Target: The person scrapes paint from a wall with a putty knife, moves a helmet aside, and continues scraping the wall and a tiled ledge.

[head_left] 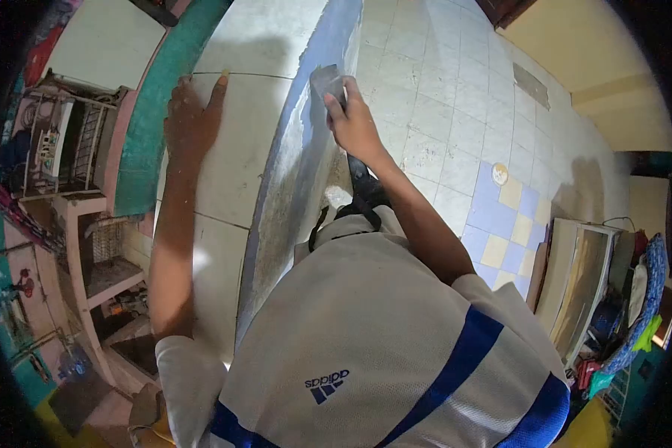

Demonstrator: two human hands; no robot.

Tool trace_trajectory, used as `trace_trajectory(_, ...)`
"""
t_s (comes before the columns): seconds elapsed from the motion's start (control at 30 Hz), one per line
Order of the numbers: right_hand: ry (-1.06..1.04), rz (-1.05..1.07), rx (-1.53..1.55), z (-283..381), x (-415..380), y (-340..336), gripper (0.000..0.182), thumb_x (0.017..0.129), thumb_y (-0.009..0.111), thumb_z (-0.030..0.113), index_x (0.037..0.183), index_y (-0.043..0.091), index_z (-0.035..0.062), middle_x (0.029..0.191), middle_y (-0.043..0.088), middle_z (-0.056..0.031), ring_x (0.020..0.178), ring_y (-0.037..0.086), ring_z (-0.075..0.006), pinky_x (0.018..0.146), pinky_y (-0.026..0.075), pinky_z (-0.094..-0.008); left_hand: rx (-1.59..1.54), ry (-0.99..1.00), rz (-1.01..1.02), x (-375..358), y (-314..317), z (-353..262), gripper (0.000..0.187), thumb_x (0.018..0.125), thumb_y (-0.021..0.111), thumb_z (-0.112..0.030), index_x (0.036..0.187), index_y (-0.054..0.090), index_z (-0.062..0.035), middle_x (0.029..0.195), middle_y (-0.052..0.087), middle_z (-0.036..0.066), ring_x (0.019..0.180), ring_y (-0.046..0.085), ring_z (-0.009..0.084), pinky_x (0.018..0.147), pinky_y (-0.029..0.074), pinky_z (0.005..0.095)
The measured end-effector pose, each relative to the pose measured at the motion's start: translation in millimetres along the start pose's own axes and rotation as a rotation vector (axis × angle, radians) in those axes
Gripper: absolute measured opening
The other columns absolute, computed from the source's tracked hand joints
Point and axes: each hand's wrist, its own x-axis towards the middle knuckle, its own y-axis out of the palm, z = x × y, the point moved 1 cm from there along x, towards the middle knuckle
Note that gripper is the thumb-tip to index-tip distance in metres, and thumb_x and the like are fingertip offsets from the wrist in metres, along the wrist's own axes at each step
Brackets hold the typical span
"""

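Observation:
My right hand (353, 123) grips a flat grey scraper (325, 81), thumb on its near face. The scraper's blade lies against the upper edge of a ledge face (287, 160), which is coated in bluish-grey with rough whitish patches. Left of that edge, large pale tiles (239, 149) cover the ledge top. My left hand (193, 116) lies on these tiles near a dark joint line, holding nothing. Its thumb is stretched apart from the fingers, which are partly in shadow.
Small-tiled floor (440, 112) spreads to the right, with a blue and cream checkered patch (500, 216) and a small round white item (499, 174). A glass-fronted cabinet (579, 276) stands at the right. Cluttered shelves (75, 216) and a green-painted strip (153, 127) border the left.

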Motion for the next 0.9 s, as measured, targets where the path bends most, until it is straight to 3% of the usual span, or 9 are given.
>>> trace_trajectory(0.07,-0.149,-0.118,-0.261,-1.3,5.1,9.0,0.032,0.103,0.049,0.021,0.127,0.037,0.004,0.07,0.062,-0.0252,0.061,0.063,-0.0449,0.055,0.047,-0.0505,0.013,-0.03,0.008,0.1,-2.8,-1.9,0.091,0.093,0.046,-0.069,0.142,0.041,0.0074,0.138,0.05,0.028,0.125,0.051,0.0432,0.101,0.045,0.0533)
trace_trajectory(0.17,-0.054,-0.064,-0.331,5.7,0.0,10.9,0.033,0.102,0.048,0.019,0.128,0.033,0.0037,0.077,0.061,-0.0342,0.077,0.059,-0.057,0.066,0.045,-0.06,-0.014,-0.06,0.046,-0.2,-7.2,-6.0,0.092,0.092,0.046,-0.07,0.142,0.04,0.0072,0.14,0.048,0.028,0.127,0.05,0.0425,0.102,0.044,0.0535)
trace_trajectory(0.27,-0.117,-0.106,-0.389,4.7,-6.9,14.6,0.035,0.102,0.048,0.019,0.128,0.031,0.004,0.074,0.062,-0.0312,0.076,0.06,-0.0552,0.066,0.045,-0.0599,0.0,-0.05,0.092,1.4,-7.4,-4.9,0.092,0.092,0.046,-0.07,0.143,0.039,0.0072,0.14,0.048,0.028,0.129,0.049,0.0418,0.103,0.043,0.0534)
trace_trajectory(0.4,-0.099,-0.145,-0.29,-3.3,-11.0,10.2,0.034,0.101,0.049,0.017,0.128,0.032,0.0042,0.074,0.062,-0.0305,0.073,0.06,-0.0552,0.066,0.045,-0.0597,0.05,0.147,-0.01,14.0,27.2,36.0,0.09,0.093,0.046,-0.068,0.142,0.04,0.0068,0.14,0.048,0.028,0.13,0.048,0.0418,0.104,0.042,0.0519)
trace_trajectory(0.57,-0.091,-0.08,-0.302,-2.9,-10.8,17.6,0.035,0.1,0.049,0.016,0.127,0.032,0.0032,0.074,0.062,-0.031,0.073,0.06,-0.0549,0.066,0.045,-0.0595,-0.028,-0.039,0.055,-1.2,-8.1,-4.5,0.086,0.093,0.048,-0.066,0.14,0.042,0.0062,0.139,0.05,0.028,0.13,0.049,0.0419,0.105,0.042,0.0518)
trace_trajectory(0.67,-0.051,-0.148,-0.348,-18.3,-0.7,33.2,0.037,0.099,0.052,0.018,0.126,0.032,0.0035,0.074,0.063,-0.0303,0.075,0.061,-0.0542,0.067,0.046,-0.0592,-0.035,-0.02,0.031,-3.1,-10.7,-7.7,0.085,0.094,0.049,-0.064,0.14,0.043,0.006,0.137,0.051,0.028,0.129,0.049,0.0416,0.104,0.042,0.0522)
trace_trajectory(0.73,-0.015,-0.169,-0.336,-26.7,26.0,29.1,0.039,0.099,0.053,0.019,0.128,0.032,0.0032,0.075,0.063,-0.0304,0.075,0.061,-0.0542,0.068,0.047,-0.0592,0.021,0.12,-0.018,5.4,10.0,17.5,0.083,0.094,0.049,-0.063,0.139,0.043,0.0056,0.135,0.052,0.028,0.127,0.05,0.0416,0.103,0.043,0.0525)
trace_trajectory(0.9,-0.06,-0.142,-0.287,-28.9,30.0,15.3,0.04,0.098,0.053,0.017,0.127,0.032,0.0008,0.076,0.063,-0.0314,0.077,0.062,-0.0542,0.069,0.048,-0.0592,-0.039,0.005,0.007,0.2,-2.6,1.9,0.081,0.094,0.051,-0.062,0.138,0.045,0.0045,0.132,0.054,0.027,0.123,0.053,0.0424,0.101,0.044,0.0531)
